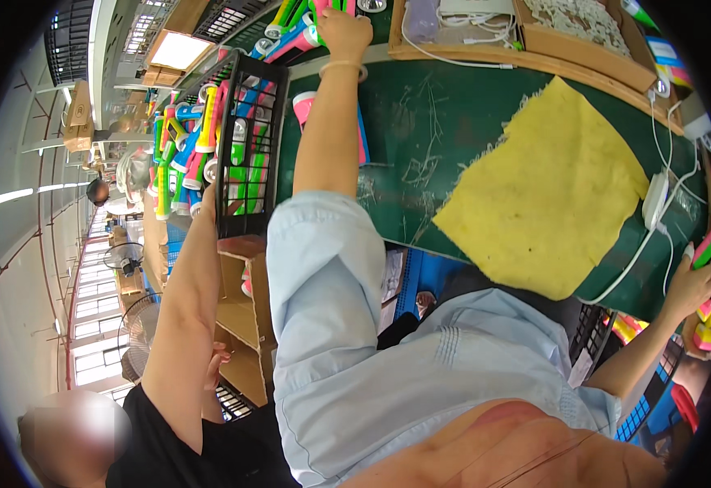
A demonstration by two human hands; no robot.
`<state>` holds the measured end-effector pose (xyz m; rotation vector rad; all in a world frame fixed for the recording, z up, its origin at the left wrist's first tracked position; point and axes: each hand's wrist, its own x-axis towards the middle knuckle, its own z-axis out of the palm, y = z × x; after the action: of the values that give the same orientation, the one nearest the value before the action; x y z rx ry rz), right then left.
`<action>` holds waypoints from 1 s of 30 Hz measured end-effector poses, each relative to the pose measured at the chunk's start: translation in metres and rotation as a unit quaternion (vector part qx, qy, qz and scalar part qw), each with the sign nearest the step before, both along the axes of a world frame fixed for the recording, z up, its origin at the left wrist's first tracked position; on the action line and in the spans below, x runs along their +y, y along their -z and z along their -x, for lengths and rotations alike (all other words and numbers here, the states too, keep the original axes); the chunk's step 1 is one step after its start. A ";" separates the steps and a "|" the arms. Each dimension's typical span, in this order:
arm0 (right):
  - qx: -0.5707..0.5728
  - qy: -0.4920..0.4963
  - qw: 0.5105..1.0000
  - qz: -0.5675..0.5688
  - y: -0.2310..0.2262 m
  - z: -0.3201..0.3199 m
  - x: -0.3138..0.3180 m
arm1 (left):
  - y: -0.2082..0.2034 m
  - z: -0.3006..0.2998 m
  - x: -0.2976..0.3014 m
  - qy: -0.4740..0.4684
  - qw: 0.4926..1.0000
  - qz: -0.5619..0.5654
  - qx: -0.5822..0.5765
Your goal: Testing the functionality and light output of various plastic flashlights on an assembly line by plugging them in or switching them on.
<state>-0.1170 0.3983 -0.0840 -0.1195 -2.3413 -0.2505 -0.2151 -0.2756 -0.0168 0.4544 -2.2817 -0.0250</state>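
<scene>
My left arm stretches across the green bench to its far side. There my left hand [345,34] closes its fingers on a pink flashlight [310,37], among several green, blue and pink flashlights; the hand hides part of it. At the far right rim, my right hand [690,283] is closed round a pink and green flashlight [704,250], which the picture's edge cuts off. Under my left forearm lies a pink and blue box or card [363,137], partly hidden. A yellow cloth [546,191] with frayed edges lies flat in front of me.
A black plastic basket [245,215] stands left of my arm, beside a heap of colourful flashlights [184,159]. A co-worker's arm [184,301] reaches to it. White cables and a small white power block [655,199] border the cloth. Cardboard boxes [591,61] line the bench's back.
</scene>
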 end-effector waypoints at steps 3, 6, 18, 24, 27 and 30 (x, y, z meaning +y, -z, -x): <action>0.038 0.022 0.997 0.057 -0.026 -0.010 -0.030 | 0.004 0.033 -0.020 -0.063 0.965 -0.178 -0.184; 0.014 -0.041 0.984 0.170 -0.036 -0.020 -0.043 | -0.002 0.034 -0.016 -0.117 0.963 -0.178 -0.167; -0.341 -0.414 0.478 0.696 -0.119 -0.077 -0.223 | -0.024 -0.191 0.207 0.306 0.119 -0.942 0.073; -0.133 -0.454 0.671 0.572 -0.135 -0.126 -0.235 | 0.000 -0.270 0.314 0.442 0.090 -0.842 -0.297; -0.287 -0.295 0.694 0.590 -0.102 -0.128 -0.219 | 0.001 -0.265 0.302 0.400 0.400 -0.810 -0.153; -0.303 -0.400 0.755 0.423 -0.064 -0.143 -0.221 | 0.000 -0.254 0.303 0.477 0.462 -0.746 -0.056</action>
<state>0.0258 0.1776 -0.0197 0.6167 -2.6775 1.3945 0.0387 0.0278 -0.0165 -0.1611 -1.6266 -2.6961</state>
